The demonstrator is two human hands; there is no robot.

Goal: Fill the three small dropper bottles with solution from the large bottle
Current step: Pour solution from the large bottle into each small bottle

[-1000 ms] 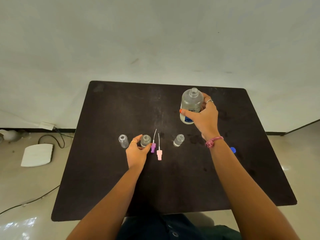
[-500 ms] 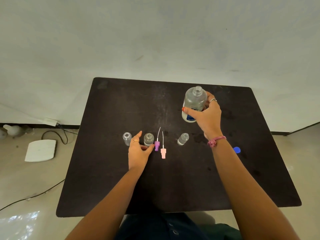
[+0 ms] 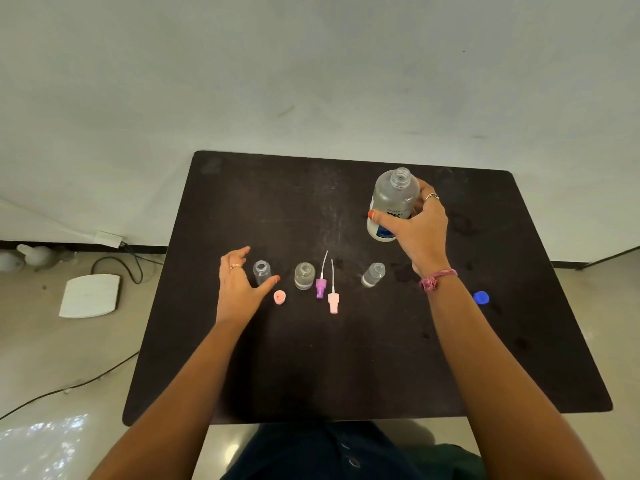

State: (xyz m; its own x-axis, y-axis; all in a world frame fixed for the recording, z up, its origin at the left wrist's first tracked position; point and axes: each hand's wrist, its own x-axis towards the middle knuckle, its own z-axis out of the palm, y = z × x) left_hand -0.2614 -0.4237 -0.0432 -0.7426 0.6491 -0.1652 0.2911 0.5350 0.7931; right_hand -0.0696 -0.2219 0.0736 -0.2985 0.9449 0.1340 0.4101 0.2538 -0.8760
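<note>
My right hand (image 3: 417,230) grips the big bottle (image 3: 390,206). My left hand (image 3: 239,289) is open beside a small bottle (image 3: 261,271) on the worktop (image 3: 346,358).

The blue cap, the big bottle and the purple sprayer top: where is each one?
blue cap (image 3: 481,297), head view, on its rounded top.
large bottle (image 3: 393,197), head view, on its clear shoulder above the label.
purple sprayer top (image 3: 320,287), head view, on its purple body, below the white tube.
</note>
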